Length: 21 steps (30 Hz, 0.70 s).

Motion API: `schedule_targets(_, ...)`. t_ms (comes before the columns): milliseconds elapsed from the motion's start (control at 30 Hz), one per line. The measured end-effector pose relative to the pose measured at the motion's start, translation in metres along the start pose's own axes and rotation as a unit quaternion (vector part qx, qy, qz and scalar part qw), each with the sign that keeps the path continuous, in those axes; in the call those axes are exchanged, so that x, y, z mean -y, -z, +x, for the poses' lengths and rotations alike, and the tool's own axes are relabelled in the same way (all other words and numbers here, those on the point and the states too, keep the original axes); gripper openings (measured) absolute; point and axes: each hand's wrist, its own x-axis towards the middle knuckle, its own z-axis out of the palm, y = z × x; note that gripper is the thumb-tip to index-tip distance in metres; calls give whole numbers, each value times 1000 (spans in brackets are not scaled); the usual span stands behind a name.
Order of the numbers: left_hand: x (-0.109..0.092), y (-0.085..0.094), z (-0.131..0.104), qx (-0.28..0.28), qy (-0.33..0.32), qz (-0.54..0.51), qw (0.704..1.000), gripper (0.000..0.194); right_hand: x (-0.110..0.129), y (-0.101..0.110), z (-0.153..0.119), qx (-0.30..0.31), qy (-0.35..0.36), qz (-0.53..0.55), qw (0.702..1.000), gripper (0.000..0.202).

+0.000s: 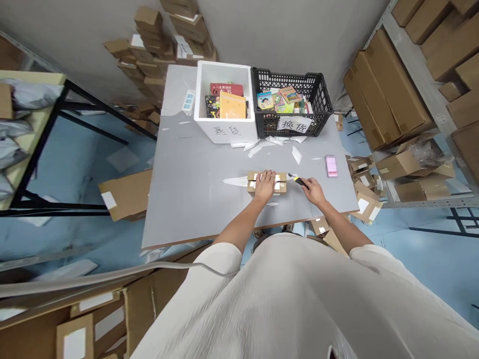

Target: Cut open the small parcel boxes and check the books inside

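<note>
A small cardboard box (281, 188) with white labels lies on the grey table (187, 174), close to its front edge. My left hand (265, 185) rests on top of the box with its fingers stretched out, pressing on it. Just right of the box, my right hand (313, 191) is closed around a black and yellow utility knife (299, 181), whose tip points at the box's right end. White paper scraps (296, 155) lie behind the box.
At the table's back stand a white bin (225, 130) and a black crate (324, 107), both holding books. A phone (331, 166) lies at the right. A power strip (188, 102) is at the back left. Shelves and cartons (392, 94) flank the table.
</note>
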Motion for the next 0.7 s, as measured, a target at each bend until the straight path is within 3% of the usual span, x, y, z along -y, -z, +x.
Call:
schedule_targets(167, -2, -3, -3, -15, 6, 1, 1000, 69, -29, 7, 2, -59, -59, 68, 994, 56)
schedule_targets(300, -4, -1, -6, -12, 24, -9, 1000, 70, -39, -3, 9, -84, -115, 104, 984, 49)
schedule_targets(467, 6, 10, -22, 27, 18, -8, 999, 69, -46, -26, 25, -52, -195, 97, 975, 41)
schedule_targets(700, 28, 18, -60, 30, 47, 10, 998, 59, -64, -51, 50, -18, -281, 71, 957, 40)
